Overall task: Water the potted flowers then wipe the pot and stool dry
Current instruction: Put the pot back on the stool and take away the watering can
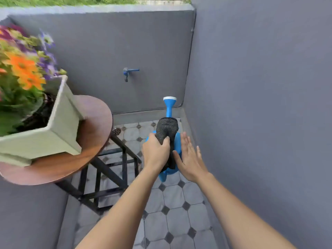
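Observation:
A pale square pot [59, 130] filled with orange and purple flowers [23, 69] stands on a round wooden stool [93, 123] with a black metal frame, at the left. On the tiled floor near the right wall sits a blue watering can [169, 108] with a white-tipped rose. A dark grey cloth [167, 128] is draped over the can. My left hand [156, 151] grips that cloth. My right hand [188, 157] is beside the can, fingers spread, holding nothing.
A blue tap [128, 71] sticks out of the grey back wall. A round floor drain [116, 131] lies below it. Grey walls close in at the back and right, and a grey ledge [32, 212] sits under the stool at the left.

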